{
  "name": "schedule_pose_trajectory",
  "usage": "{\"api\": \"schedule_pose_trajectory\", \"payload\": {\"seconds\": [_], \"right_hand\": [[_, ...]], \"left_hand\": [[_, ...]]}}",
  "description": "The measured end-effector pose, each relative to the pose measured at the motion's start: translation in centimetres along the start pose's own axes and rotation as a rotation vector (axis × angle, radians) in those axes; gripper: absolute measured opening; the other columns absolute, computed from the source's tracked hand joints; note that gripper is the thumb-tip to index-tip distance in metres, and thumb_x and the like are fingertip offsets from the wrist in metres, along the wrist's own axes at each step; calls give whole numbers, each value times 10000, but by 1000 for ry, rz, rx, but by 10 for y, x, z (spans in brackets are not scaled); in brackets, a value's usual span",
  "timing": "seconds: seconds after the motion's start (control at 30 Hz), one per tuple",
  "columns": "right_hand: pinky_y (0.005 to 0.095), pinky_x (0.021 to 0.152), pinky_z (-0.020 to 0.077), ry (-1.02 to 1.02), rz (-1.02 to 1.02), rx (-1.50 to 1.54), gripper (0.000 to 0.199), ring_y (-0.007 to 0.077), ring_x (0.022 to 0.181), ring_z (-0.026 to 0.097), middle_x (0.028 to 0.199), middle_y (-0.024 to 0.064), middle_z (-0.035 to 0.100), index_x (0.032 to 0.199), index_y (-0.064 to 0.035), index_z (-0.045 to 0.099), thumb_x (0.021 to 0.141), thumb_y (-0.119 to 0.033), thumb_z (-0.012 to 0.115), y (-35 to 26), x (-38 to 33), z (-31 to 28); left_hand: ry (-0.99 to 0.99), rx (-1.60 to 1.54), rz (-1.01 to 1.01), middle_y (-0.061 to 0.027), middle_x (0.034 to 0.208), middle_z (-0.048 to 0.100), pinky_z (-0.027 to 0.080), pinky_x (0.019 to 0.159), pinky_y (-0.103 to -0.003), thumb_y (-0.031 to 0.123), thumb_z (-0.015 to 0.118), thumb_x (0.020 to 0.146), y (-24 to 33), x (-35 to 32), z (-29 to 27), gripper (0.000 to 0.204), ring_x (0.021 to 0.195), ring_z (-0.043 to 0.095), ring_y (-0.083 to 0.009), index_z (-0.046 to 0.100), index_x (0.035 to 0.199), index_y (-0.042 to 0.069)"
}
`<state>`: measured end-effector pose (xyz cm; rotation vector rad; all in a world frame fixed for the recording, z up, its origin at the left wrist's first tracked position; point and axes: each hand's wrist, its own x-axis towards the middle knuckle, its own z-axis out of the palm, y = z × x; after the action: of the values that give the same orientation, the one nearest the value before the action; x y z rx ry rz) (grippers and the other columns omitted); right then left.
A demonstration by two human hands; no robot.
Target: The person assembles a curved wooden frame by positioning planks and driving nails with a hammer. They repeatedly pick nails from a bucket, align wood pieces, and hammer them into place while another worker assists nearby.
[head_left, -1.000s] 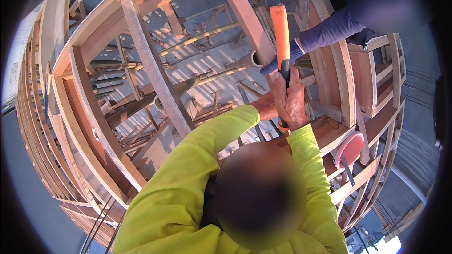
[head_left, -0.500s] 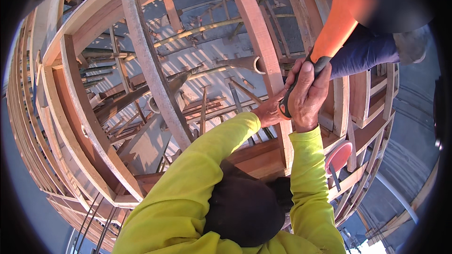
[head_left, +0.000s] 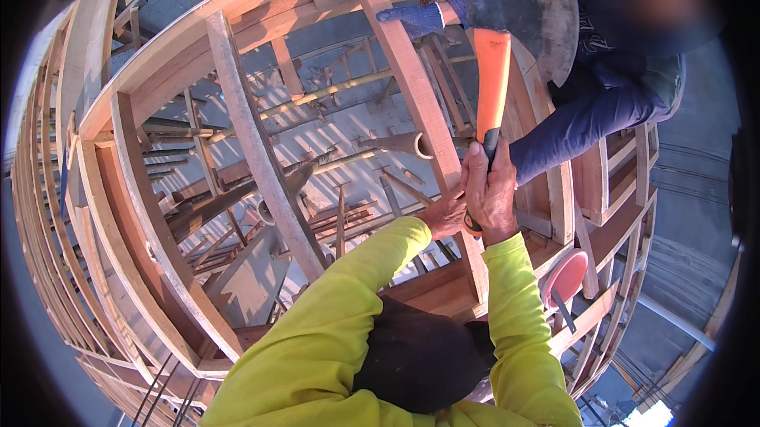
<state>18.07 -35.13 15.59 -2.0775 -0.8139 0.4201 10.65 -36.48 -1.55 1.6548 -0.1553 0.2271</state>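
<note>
An axe (head_left: 492,79) with an orange shaft, black grip and wide grey blade points away from me over the timber frame. My right hand (head_left: 492,189) is closed around its grip. The grip's end shows just below my fingers. Against it, at the reddish wooden beam (head_left: 408,83), is my left hand (head_left: 445,213). Its fingers are hidden, so I cannot tell whether it holds the beam or the grip. Across from me, a co-worker's blue-gloved hand (head_left: 412,18) rests on the same beam's far part, left of the blade.
A grey-stained beam (head_left: 261,142) crosses the frame to my left, beside a curved timber rib (head_left: 162,225). Poles and loose boards lie below through the openings. A round red disc (head_left: 567,275) sits near my right forearm. The co-worker's leg (head_left: 590,134) is right of the axe.
The axe has swung left and turned, so its blade now shows broadside. My right hand has shifted left with it. The view has moved, and more of the co-worker is visible.
</note>
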Motion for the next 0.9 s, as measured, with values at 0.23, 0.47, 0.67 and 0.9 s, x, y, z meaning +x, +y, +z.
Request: {"api": "schedule_pose_trajectory", "payload": {"seconds": [0.23,0.47,0.67,0.9], "right_hand": [[564,839,518,-252,281,-464,456,508,995,653,980,357,655,1202,58,497,998,-348,534,103,-4,30],[351,579,500,77,68,107,205,235,641,648,718,148,634,1026,12,492,1030,-191,526,-2,15,11],[331,577,484,79,40,-202,237,220,646,608,736,145,588,1134,19,491,1037,-196,511,111,3,43],[432,635,521,-68,82,-125,298,346,743,715,778,244,655,1146,62,522,1015,-203,561,13,23,10]], "left_hand": [[-35,-838,-266,-74,1287,591,405,1055,-399,126,582,987,-11,-3,15,289,1226,494,-241,573,1268,59],[-44,-598,-289,-72,1188,615,454,973,-393,116,596,964,4,-6,-8,262,1148,543,-216,594,1223,78],[-325,-30,-287,-56,1239,623,458,985,-369,148,629,945,-20,6,11,330,1181,553,-230,569,1266,102],[-116,-325,-289,-32,1351,552,300,1135,-434,138,561,938,-4,-5,-8,296,1285,467,-191,595,1231,112]]}}
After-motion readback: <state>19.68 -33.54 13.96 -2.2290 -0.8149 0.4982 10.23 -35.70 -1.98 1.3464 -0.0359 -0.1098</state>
